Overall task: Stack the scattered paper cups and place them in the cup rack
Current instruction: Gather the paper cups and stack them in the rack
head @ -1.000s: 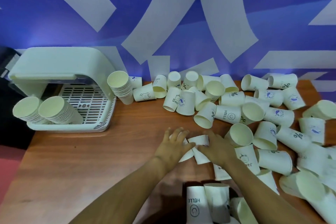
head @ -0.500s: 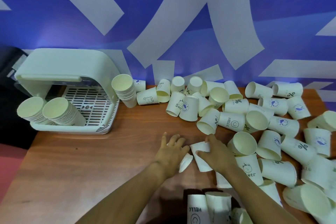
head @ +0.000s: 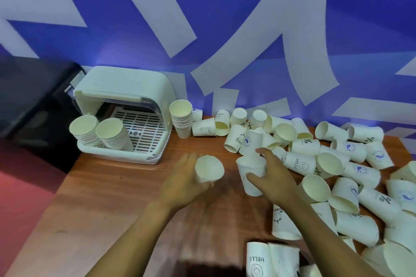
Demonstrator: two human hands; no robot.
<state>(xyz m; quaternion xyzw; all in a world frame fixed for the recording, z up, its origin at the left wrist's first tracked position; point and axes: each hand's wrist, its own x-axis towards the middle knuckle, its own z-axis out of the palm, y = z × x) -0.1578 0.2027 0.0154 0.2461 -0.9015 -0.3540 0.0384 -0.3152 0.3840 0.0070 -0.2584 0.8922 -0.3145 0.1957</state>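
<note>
While both hands are occupied, each carries one cup. The left hand (head: 182,183) is closed around a plain white paper cup (head: 209,169), its open mouth turned up toward the camera, fingers wrapped behind the wall near the base. The right hand (head: 273,176) clasps a second white paper cup (head: 252,175) at mid-wall, thumb on the near side; whether that cup is lifted or rests on the brown wooden table (head: 108,204) cannot be told through the blur.

Judgement on handling: these cups look very light and thin-walled, likely to dent or go oval under a firm squeeze, with a stiffer rolled rim. A loose hold on the lower wall should keep the mouth round for nesting.

The two held cups sit just beside one another, apart. The scattered white paper cups (head: 337,159) lie mostly on their sides across the right of the table. The pale green plastic cup rack (head: 126,90) stands well to the left, two tilted stacks (head: 101,132) inside, a third stack (head: 181,119) just beside it.
</note>
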